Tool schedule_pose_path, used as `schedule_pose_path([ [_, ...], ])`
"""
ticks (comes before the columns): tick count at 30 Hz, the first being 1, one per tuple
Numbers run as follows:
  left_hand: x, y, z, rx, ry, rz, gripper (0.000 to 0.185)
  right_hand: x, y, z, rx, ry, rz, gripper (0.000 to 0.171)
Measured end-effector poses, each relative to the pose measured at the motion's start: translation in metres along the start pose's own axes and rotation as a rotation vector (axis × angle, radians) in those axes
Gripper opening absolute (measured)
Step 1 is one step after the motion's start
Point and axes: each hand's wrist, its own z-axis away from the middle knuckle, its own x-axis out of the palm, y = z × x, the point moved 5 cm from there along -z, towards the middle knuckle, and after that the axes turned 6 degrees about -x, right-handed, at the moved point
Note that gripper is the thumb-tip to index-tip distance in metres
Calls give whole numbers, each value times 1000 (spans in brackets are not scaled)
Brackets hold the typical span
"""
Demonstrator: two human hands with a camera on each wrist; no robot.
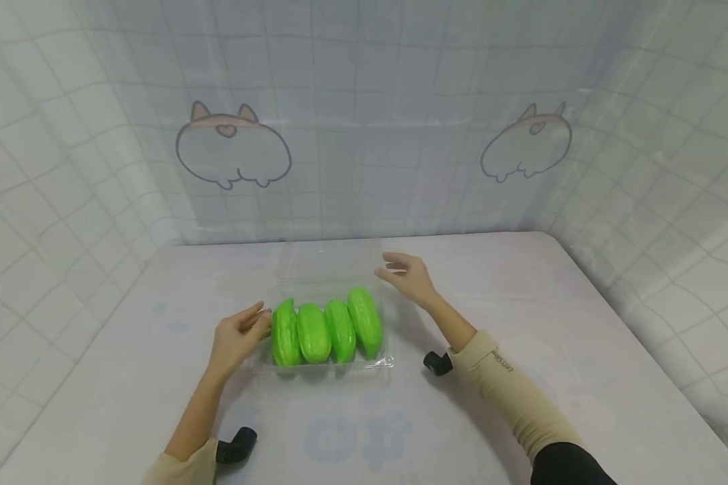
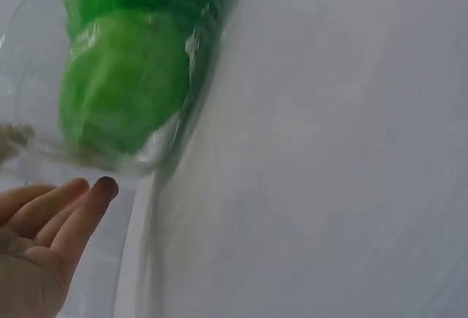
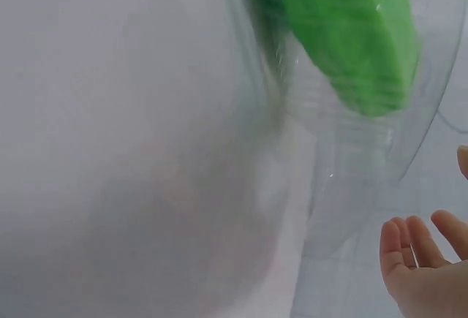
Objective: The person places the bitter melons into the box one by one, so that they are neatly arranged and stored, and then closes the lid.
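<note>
A clear plastic clamshell tray [image 1: 381,364] sits mid-table with several bright green gourds [image 1: 326,330] lying side by side in it. Its clear lid [image 1: 330,264] lies open behind it. My left hand [image 1: 238,333] is at the tray's left edge, fingers relaxed and almost touching the leftmost gourd [image 2: 121,77]; it holds nothing. My right hand [image 1: 405,275] hovers by the lid's right edge, fingers spread and empty. In the right wrist view the fingers [image 3: 417,248] are near the clear tray wall [image 3: 365,186], with a gourd [image 3: 351,33] behind it.
The white table [image 1: 522,316] is covered in pale cloth. A gridded curtain with cartoon prints [image 1: 364,121] closes off the back and both sides. Black wrist-camera mounts [image 1: 236,444] sit on both forearms.
</note>
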Motion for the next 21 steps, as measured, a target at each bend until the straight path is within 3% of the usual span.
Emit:
schedule_pose_path([
  [6, -17, -3, -23, -2, 40, -29, 48, -1, 13, -13, 101, 25, -19, 49],
  [9, -23, -4, -41, -20, 21, -16, 50, -2, 18, -20, 120, 31, -2, 51],
  [15, -19, -2, -74, -109, -165, 103, 61, 0, 23, -31, 128, 24, 38, 53],
  [21, -12, 1, -96, -185, -316, 179, 61, 3, 30, -41, 202, 2, 21, 55],
])
